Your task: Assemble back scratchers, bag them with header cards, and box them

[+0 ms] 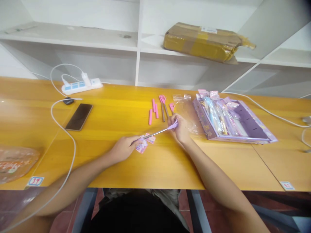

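My left hand (125, 147) is closed on the near end of a thin silver rod (155, 133), which stretches across the yellow table (121, 168). My right hand (179, 129) pinches the rod's far end, where a small lilac claw-shaped head (173, 125) sits. Small pink and lilac paper cards (145, 144) lie under the rod by my left hand. Beyond them lie pink tubes (153, 111), brown-handled sticks with pink claw heads (163, 106) and clear plastic sleeves (181, 98).
A purple display box (250, 127) of packaged items lies right of my right hand. At the left are a black phone (79, 116), a white power strip (81, 85) and a white cable (70, 142). A taped cardboard parcel (204, 41) rests on the white shelf behind.
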{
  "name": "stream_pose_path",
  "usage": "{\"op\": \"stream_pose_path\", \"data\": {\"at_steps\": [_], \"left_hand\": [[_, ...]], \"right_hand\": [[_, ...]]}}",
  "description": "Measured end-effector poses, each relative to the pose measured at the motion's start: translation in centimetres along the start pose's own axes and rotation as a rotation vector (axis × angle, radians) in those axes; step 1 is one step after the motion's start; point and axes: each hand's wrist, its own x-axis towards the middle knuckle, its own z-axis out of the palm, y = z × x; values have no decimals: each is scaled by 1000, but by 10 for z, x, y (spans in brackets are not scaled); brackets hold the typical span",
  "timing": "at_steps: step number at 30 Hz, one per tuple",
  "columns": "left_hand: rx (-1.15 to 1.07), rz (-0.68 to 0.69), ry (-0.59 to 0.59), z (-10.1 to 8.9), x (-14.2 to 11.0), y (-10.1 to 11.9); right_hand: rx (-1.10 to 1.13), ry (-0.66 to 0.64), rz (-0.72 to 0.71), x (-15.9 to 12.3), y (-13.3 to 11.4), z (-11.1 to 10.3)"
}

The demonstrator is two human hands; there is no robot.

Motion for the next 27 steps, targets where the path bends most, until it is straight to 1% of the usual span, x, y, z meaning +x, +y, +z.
{"op": "stream_pose_path", "data": {"at_steps": [6,11,17,23,27], "left_hand": [[14,2,-1,1,1,-1],[12,7,-3,1,1,0],[0,7,-4,0,1,0],[18,-12,-8,1,1,0],[23,-26,-13,0,0,0]], "right_hand": [[1,-11,30,-1,5,1],[25,-13,20,-2,6,3],[-22,-26,33,-4,9,3],[-38,-29,28,-5,11,4],[-22,-52,40,-6,11,4]]}}
